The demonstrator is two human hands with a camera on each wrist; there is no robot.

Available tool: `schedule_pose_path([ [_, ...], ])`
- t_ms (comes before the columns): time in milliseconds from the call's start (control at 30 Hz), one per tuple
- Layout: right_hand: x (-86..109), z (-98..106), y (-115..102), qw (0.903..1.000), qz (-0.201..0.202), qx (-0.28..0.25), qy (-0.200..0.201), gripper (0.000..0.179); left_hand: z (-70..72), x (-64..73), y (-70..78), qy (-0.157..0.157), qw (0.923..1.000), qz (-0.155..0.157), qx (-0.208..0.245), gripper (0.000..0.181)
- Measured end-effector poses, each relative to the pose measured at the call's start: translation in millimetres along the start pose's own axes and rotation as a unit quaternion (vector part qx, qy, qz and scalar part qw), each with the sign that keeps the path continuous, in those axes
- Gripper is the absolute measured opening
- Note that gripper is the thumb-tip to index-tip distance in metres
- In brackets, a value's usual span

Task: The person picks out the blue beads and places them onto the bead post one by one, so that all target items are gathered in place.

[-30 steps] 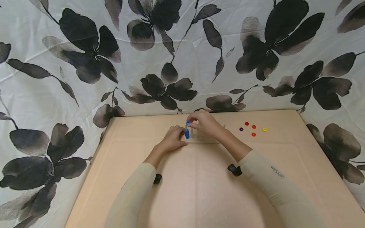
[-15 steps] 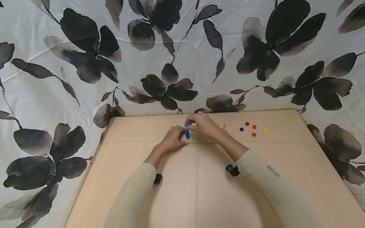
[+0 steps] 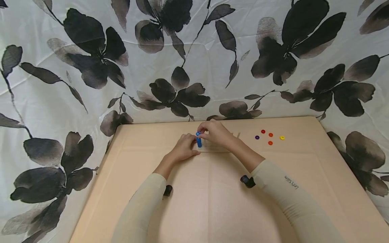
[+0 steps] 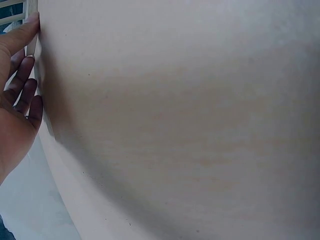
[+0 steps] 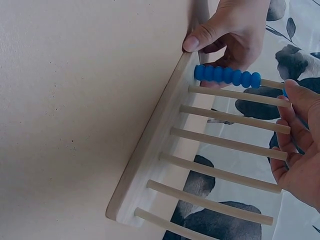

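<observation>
A wooden peg board [image 5: 157, 137] with a row of upright pegs stands near the far side of the table. My left hand [image 3: 183, 147] grips its left end, thumb on the front edge; in the left wrist view the fingers lie along the wood. A stack of blue beads [image 5: 227, 76] fills the lower part of the leftmost peg. At that peg's tip, my right hand [image 3: 216, 132] pinches another blue bead [image 5: 285, 92], mostly hidden by the thumb. The other pegs seen in the right wrist view carry no beads.
To the right of the board lie several loose beads: a red bead [image 3: 263, 131], a purple bead [image 3: 257, 137], a yellow bead [image 3: 282, 138] and two orange ones, one an orange bead [image 3: 270, 143]. Behind the table [image 3: 209, 202] hangs a floral cloth [image 3: 206, 60].
The right hand has shifted slightly left, bringing the pinched blue bead down a little to the peg's tip. It has barely moved over the last half second. The left hand stays in place.
</observation>
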State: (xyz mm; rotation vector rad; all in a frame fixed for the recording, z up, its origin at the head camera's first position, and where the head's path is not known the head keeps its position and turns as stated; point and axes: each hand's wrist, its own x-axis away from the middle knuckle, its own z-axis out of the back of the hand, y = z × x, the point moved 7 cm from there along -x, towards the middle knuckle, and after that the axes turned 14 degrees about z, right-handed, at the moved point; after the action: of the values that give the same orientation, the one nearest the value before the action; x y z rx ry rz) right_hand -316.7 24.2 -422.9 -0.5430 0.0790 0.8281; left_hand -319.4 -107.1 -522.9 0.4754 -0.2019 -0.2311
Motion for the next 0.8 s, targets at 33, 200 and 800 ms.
schedule_pose_path([
  [33,0.0,-0.3,0.0,1.0,-0.001,-0.001,-0.001,0.015,-0.1,0.1,-0.2,-0.001,1.0,0.001,-0.001,0.052],
  [200,2.3,0.5,3.0,0.9998,-0.02,-0.005,-0.003,0.018,0.1,-0.2,1.0,-0.004,1.0,0.001,-0.002,0.052],
  [800,30.5,29.1,14.0,0.9979,-0.038,-0.028,0.044,0.025,-1.9,2.0,-1.0,-0.006,0.9999,0.009,0.003,0.056],
])
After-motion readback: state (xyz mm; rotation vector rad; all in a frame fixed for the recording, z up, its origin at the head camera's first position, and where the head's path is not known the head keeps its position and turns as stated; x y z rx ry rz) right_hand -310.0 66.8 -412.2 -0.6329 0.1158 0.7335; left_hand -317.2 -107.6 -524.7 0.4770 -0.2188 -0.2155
